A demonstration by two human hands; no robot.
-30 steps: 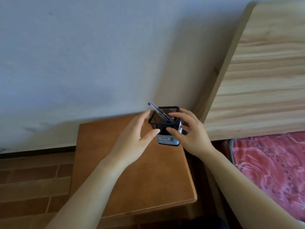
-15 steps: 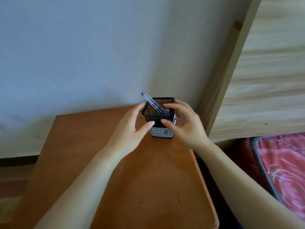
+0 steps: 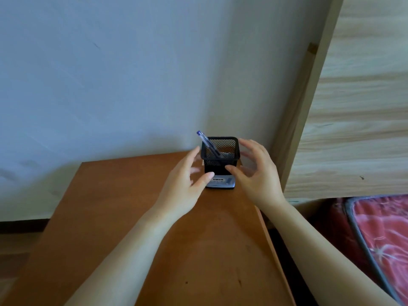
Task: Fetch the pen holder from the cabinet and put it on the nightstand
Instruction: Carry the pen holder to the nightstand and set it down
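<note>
Pale blue wall (image 3: 110,74), light wood headboard (image 3: 357,107), red patterned mattress (image 3: 386,235)

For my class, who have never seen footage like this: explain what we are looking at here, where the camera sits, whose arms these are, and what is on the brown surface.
There is no machine here. A person wears a wide-angle camera on the head, looking forward and down, so the two bare arms reaching in from below are that person's own.

The brown surface is a wooden nightstand set against a pale wall, with a light wooden headboard and a red patterned bedcover to the right.

On its far right corner stands a black mesh pen holder, upright, with one blue pen leaning in it.

The left hand and right hand sit on either side of the holder with fingers spread. Neither seems to have a grip on it, though the thumbs look very close.
</note>
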